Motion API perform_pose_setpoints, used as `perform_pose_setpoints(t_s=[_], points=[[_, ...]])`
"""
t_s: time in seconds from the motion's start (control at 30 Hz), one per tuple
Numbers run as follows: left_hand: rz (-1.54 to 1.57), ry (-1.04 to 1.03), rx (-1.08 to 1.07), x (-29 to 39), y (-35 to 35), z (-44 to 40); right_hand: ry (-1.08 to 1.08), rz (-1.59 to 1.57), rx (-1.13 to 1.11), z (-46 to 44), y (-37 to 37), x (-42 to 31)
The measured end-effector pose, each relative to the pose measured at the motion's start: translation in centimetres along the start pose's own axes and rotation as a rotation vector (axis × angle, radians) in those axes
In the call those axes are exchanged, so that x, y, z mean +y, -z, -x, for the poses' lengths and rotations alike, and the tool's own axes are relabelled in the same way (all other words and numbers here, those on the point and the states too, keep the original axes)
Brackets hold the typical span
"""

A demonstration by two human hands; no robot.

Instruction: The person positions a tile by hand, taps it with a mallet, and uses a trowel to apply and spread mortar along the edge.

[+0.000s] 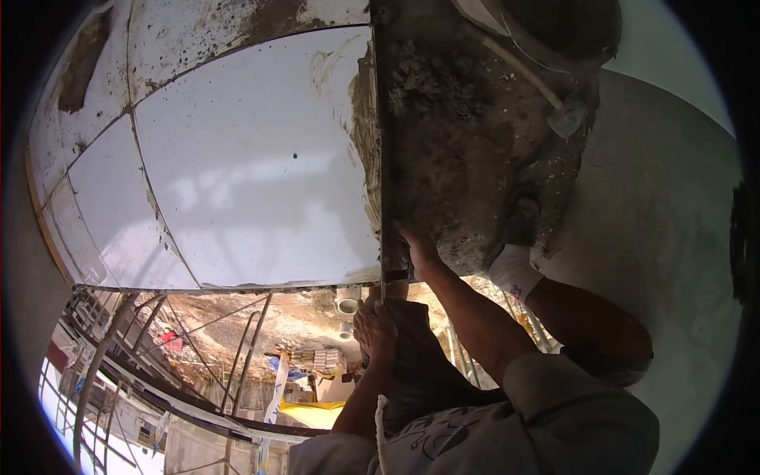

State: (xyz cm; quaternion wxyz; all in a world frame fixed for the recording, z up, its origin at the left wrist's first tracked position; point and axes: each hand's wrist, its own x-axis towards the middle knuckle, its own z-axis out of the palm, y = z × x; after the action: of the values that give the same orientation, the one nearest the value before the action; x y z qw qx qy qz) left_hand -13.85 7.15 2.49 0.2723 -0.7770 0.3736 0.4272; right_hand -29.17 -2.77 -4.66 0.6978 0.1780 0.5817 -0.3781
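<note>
A long straight bar [383, 174] runs along the right edge of a large white tile [261, 166], beside dark loose mortar [459, 158]. My right hand [421, 255] is closed at the near part of the bar, its fingertips curled over the side and partly hidden. Lower down and to the left, my left hand [375, 331] has its fingers bent around the bar's near end, past the floor edge. Grey mortar is smeared on the tile's right margin.
A bucket [570, 32] stands at the far right, near a long-handled tool [526, 75] with a mortar-covered blade. Metal scaffolding [237, 356] rises beyond the floor edge, above a drop to the ground. A grey wall [665, 198] borders the right.
</note>
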Motion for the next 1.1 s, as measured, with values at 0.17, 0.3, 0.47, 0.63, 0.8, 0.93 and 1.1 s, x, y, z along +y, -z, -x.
perform_pose_setpoints(t_s=[0.17,0.3,0.47,0.63,0.8,0.93,1.1], points=[[0.002,-0.004,0.021,0.7,-0.1,0.0,0.080,0.091,-0.040,-4.1,-5.9,-13.3],[-0.002,0.019,0.015,0.5,-0.6,0.2,0.123,0.178,-0.062,-6.4,-8.8,-20.1],[-0.016,0.041,0.000,1.3,-0.6,0.5,0.026,0.075,-0.080,-2.6,-3.0,-7.8],[-0.014,0.051,0.005,1.0,-0.7,-0.2,0.092,-0.018,-0.062,-0.6,-2.0,-3.3],[-0.072,-0.015,0.051,1.1,-1.4,0.2,0.081,0.040,-0.151,-5.4,-5.7,-14.4],[-0.040,0.026,-0.008,1.5,-0.6,-0.1,0.066,0.019,-0.249,-4.2,-3.4,-12.4],[-0.023,0.039,0.024,0.3,-0.7,-0.7,-0.012,-0.010,0.019,1.0,0.7,-1.0]])
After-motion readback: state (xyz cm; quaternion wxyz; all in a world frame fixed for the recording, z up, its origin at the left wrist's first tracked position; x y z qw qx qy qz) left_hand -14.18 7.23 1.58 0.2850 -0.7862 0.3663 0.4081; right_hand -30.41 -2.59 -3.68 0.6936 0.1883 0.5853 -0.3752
